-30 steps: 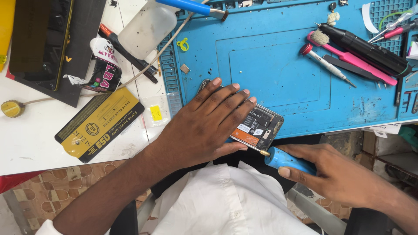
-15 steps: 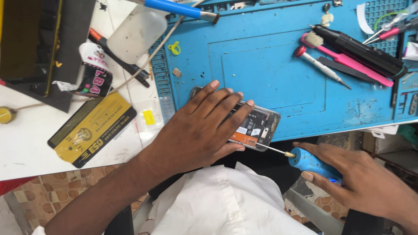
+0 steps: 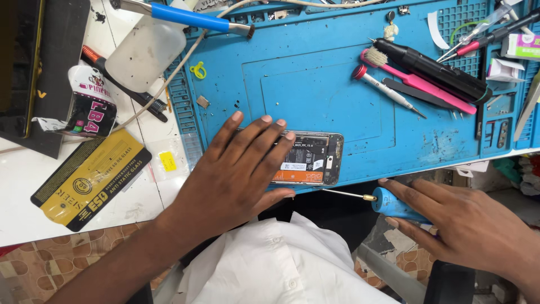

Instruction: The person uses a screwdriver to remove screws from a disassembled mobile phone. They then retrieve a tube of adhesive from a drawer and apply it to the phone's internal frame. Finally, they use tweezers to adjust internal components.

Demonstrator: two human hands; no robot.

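Left hand [image 3: 239,169] lies flat and open on the opened phone [image 3: 309,159], hiding its left half; right hand [image 3: 467,225] grips a blue screwdriver [image 3: 388,201] at 4 o'clock; pink brush [image 3: 419,81] at 1 o'clock.

A flat black-and-yellow rectangular packet [image 3: 93,179] lies on the white desk [image 3: 22,219] at left. Above it sits a small white, black and pink pouch [image 3: 90,107]. White and orange labels [image 3: 301,169] show inside the opened phone [image 3: 315,160]. A white-and-pink box [image 3: 520,46], possibly packaging, sits far right.
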